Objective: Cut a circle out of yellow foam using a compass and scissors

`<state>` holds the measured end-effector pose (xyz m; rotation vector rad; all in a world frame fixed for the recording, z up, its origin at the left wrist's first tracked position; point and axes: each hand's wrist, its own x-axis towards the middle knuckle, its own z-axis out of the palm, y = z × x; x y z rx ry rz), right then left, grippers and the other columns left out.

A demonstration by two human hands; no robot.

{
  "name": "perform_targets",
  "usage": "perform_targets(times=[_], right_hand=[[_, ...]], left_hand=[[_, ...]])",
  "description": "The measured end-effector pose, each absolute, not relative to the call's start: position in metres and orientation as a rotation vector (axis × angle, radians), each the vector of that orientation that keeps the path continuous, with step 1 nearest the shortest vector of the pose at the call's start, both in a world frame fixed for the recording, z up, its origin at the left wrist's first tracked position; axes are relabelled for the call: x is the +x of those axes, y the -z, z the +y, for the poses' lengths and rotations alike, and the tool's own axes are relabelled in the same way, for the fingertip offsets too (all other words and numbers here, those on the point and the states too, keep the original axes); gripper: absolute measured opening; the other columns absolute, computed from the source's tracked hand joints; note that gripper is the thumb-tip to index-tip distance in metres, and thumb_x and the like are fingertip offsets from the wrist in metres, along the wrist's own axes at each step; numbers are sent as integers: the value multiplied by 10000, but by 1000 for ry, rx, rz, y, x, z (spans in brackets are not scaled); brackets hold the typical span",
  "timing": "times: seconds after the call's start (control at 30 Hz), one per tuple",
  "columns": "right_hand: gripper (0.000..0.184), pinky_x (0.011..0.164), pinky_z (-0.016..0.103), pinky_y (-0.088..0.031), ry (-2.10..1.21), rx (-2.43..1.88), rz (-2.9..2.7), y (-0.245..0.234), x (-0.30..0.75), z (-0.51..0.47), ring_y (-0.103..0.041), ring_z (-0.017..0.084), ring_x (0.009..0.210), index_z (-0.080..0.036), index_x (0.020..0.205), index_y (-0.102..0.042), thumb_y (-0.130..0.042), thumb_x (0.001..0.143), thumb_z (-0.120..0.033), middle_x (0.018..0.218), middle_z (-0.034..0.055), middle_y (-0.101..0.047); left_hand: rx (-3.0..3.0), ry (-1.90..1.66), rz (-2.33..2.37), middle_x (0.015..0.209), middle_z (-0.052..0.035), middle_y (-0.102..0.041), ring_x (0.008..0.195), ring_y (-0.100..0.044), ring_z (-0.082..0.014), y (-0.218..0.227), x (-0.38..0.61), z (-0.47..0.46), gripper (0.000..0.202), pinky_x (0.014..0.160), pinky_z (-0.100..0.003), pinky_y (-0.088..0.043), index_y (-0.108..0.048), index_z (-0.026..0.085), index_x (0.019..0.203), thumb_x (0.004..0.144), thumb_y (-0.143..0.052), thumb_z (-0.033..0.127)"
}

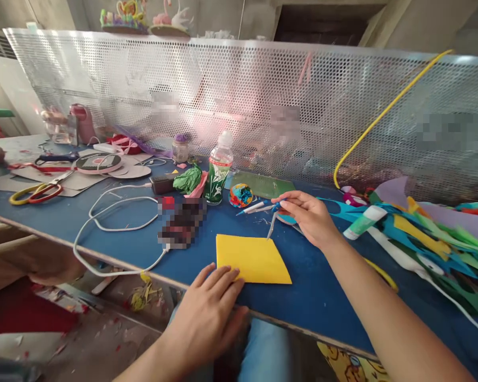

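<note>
A yellow foam or paper piece (253, 259) with a slanted right edge lies flat on the blue tabletop in front of me. My left hand (213, 305) rests on its lower left edge, fingers stretched out and flat. Above its upper right corner, my right hand (308, 215) pinches the blue top of what looks like a drawing compass (274, 215). One thin grey leg points down close to the yellow edge. A white pen with a blue tip (252, 207) shows just left of the fingers; whether it belongs to the compass is unclear.
Beyond stand a green-labelled bottle (219, 175) and a colourful round ball (241, 195). A phone (182, 223) with a white cable (103, 229) and scissors (35, 193) lie left. Right are a glue tube (365, 222), a glue gun (398, 252) and coloured scraps (442, 239). A perforated metal screen (239, 95) closes the back.
</note>
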<state>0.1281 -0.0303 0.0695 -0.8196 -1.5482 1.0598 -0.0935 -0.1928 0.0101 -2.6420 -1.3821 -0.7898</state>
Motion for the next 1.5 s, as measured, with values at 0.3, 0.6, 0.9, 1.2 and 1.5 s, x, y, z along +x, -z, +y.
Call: perform_targets(times=[0.3,0.6,0.9,1.2,1.5], right_hand=[[152,743,282,-526,-1124,-786,-1772,-61,100,-56,-642,152,825,-200,835,-634,-660,734,-310,915,45,-698],[184,763,306,-530,-1094,-829,-1939,-64,97,-65,-639,156,810,-203,864,-628,-617,755,-350,941,53,-683],[351,789,298,-511,-1294,-717,-1991,-56,107,-49,-637,151,872,-243,1040,-559,-673,711,-293,967,30,-660],[173,632,272,-506,-1439,-864,-2113,-46,107,-39,-625,139,676,-187,735,-658,-706,646,-327,732,19,-684],[154,625,273,-508,-1386,-829,-2024,-38,102,-39,-618,128,614,-203,720,-670,-724,619,-307,665,-6,-677]], left_hand=[[-2470,1136,-1372,1049,-84,-633,987,-579,-192,23,-105,-199,282,886,-360,-443,-556,154,1087,807,-522,162],[-2311,1362,-1714,1075,-69,-602,973,-574,-182,-37,-108,-157,275,835,-291,-457,-573,192,1114,868,-472,264],[-2647,1184,-1860,817,-5,-674,654,-572,-115,-62,-109,-134,186,597,-204,-423,-685,201,897,829,-535,287],[-2627,1114,-1791,843,-25,-682,682,-586,-139,-64,-106,-127,200,623,-224,-435,-687,195,911,831,-515,259],[-2651,1228,-1736,877,-61,-683,720,-602,-145,-42,-115,-114,233,609,-223,-439,-692,163,904,841,-506,289]])
